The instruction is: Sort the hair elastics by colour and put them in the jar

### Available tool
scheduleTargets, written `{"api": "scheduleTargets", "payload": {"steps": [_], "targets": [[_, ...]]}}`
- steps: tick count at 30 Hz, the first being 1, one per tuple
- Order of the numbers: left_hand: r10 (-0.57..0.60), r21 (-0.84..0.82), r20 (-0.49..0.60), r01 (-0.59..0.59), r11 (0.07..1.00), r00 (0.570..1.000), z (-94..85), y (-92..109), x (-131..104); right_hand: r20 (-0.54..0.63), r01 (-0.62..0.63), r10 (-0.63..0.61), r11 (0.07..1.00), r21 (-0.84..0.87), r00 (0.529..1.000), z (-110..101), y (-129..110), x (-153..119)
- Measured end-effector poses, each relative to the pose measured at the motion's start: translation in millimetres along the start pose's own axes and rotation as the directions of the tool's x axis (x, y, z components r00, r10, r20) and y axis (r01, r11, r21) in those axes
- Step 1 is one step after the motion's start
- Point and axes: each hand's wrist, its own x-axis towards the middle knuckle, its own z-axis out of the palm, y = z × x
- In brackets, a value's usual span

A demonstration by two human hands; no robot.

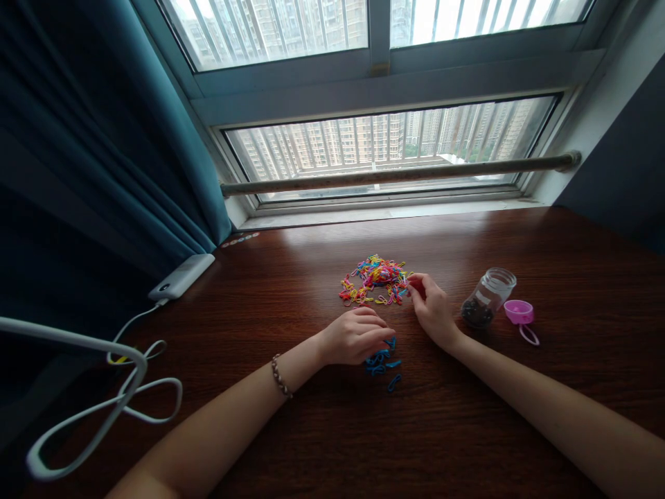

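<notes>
- The multicoloured bands (382, 274) lie heaped on the table (291, 277), far of both hands; loose ones at the edge could scatter if a wrist or finger brushes them.
- The right hand (432, 305) reaches the heap's right edge, thumb and forefinger drawn together; whether they grip a band, I cannot tell. Linked loops might drag neighbours along.
- The left hand (357, 336) is loosely curled, fingertips over the blue bands (380, 362) on the near side; its grip is hidden. A careless sweep could mix the two groups.
- The uncapped jar (485, 301), just right of the right hand, could tip if the forearm swings outward, spilling its dark contents.
</notes>
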Motion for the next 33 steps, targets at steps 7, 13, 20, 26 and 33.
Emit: {"api": "scheduleTargets", "payload": {"steps": [7,13,20,26,33], "targets": [[-0.460,0.219,-0.274,0.520,0.825,0.845,-9.0,-42.8,-15.5,0.313,0.247,-0.285,0.957,0.155,0.906,-0.8,-30.1,-18.5],[-0.641,0.298,-0.032,0.619,0.726,0.767,-4.9,-61.6,-15.1,0.432,0.289,-0.348,0.937,0.197,0.832,2.9,-34.9,-23.7],[-0.690,0.299,-0.039,0.667,0.683,0.723,0.6,-63.7,-17.2,0.394,0.223,-0.255,0.967,0.127,0.883,6.0,-27.9,-20.4],[-0.697,0.308,-0.074,0.681,0.664,0.713,2.0,-64.6,-18.9,0.418,0.218,-0.242,0.970,0.106,0.875,4.9,-28.8,-20.5],[-0.737,0.323,-0.101,0.723,0.611,0.668,5.5,-68.5,-21.4,0.428,0.211,-0.234,0.972,0.101,0.873,5.6,-27.1,-19.6]]}}
